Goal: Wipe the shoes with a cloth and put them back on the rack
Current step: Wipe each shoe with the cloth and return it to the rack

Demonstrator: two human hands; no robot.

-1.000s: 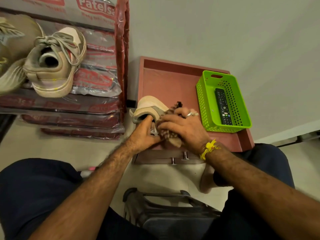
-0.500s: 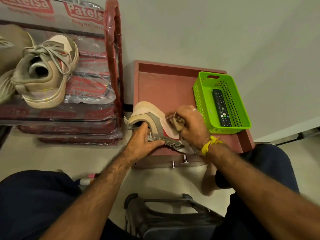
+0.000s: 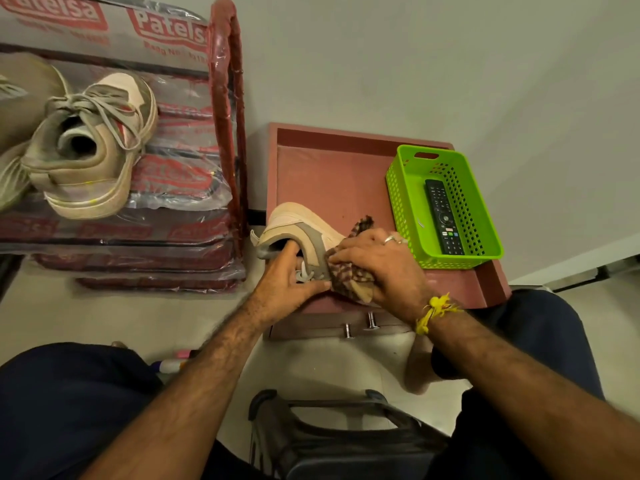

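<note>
Beige and grey, the shoe [image 3: 298, 230] lies on its side on the near left part of the reddish bench [image 3: 332, 174], heel toward the rack [image 3: 225, 109]. The left hand [image 3: 284, 289] holds it at the opening, with a finger pushed inside the collar and the thumb lying along the laces. The right hand [image 3: 377, 268] presses a checked brown cloth [image 3: 349, 275] against the side of the shoe, fingers curled over the bunched fabric; one end of the cloth sticks up behind the knuckles. A ring shows on one finger and a yellow thread [image 3: 434, 311] is tied round the right wrist.

On the rack to the left, wrapped in printed plastic, a second beige shoe [image 3: 90, 150] stands on a shelf with its heel toward the camera and its laces loose. A green basket [image 3: 401, 188] sits on the far right of the bench, just beside the right hand, with a black remote [image 3: 443, 216] lying inside. Dark trousers cover both knees at the bottom.
</note>
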